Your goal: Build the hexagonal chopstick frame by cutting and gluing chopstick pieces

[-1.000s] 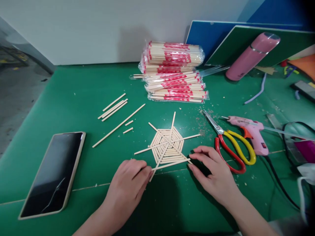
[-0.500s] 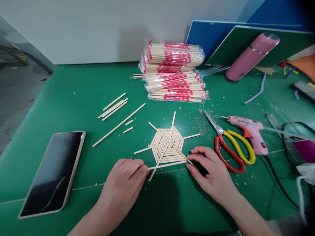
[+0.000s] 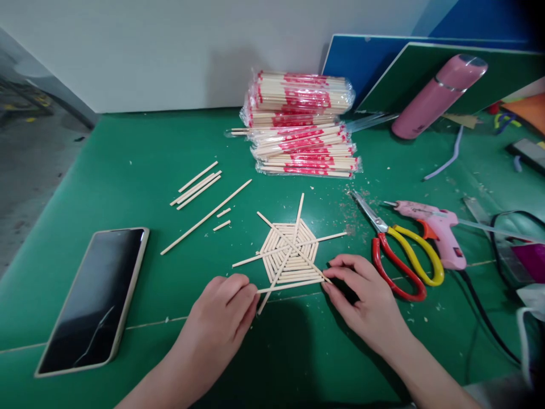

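Note:
A web-shaped frame of wooden chopsticks [image 3: 293, 250] lies flat on the green table, with crossed spokes over nested rows of short pieces. My left hand [image 3: 223, 309] is closed on the left end of a loose chopstick [image 3: 289, 286], which lies across the lower spokes along the near side of the web. At that stick's right end, my right hand [image 3: 355, 292] pinches the tip of the lower right spoke [image 3: 317, 269] between thumb and fingers. Whether those fingers also grip the loose chopstick's end, I cannot tell.
Cut sticks [image 3: 196, 190] and a longer stick [image 3: 206, 217] lie left of the web. Wrapped chopstick packs [image 3: 302, 125] are piled behind. Scissors [image 3: 395, 250], a pink glue gun [image 3: 438, 227] and a pink flask [image 3: 438, 96] are on the right, a phone [image 3: 93, 301] on the left.
The hands and the loose chopstick have hardly moved. The whole view has shifted very slightly.

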### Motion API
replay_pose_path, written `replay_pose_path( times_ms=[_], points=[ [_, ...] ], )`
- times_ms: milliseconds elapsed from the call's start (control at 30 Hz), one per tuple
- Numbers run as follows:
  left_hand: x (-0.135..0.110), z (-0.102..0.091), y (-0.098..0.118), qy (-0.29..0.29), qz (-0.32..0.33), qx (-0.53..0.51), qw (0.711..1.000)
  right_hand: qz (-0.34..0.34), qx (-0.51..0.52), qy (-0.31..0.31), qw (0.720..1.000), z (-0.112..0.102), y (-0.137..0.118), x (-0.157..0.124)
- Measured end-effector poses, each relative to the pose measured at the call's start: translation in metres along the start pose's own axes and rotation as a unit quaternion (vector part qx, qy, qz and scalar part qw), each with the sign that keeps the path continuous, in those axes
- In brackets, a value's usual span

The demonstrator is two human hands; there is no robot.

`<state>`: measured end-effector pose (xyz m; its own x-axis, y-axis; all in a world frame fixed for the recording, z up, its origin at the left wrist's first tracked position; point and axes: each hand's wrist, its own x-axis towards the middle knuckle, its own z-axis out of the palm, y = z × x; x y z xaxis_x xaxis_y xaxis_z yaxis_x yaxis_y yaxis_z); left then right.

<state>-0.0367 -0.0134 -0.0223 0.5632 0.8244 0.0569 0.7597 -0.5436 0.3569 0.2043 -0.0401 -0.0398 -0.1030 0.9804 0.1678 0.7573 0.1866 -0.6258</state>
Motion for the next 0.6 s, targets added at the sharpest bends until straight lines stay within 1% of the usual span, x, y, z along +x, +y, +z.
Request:
replay_pose_path(
  times_ms=[267,400,600],
  points=[
    [0.011,-0.005,0.004,-0.032,0.005,0.011,0.999,0.004,-0.006,-0.001,1.0,0.0,0.0,0.0],
    [0.014,-0.003,0.007,-0.023,-0.011,0.005,1.0,0.001,-0.007,-0.002,1.0,0.0,-0.001,0.001],
    [0.018,0.002,0.008,-0.003,-0.003,-0.018,1.0,-0.001,-0.01,0.0,1.0,0.0,-0.001,0.002]
  ],
)
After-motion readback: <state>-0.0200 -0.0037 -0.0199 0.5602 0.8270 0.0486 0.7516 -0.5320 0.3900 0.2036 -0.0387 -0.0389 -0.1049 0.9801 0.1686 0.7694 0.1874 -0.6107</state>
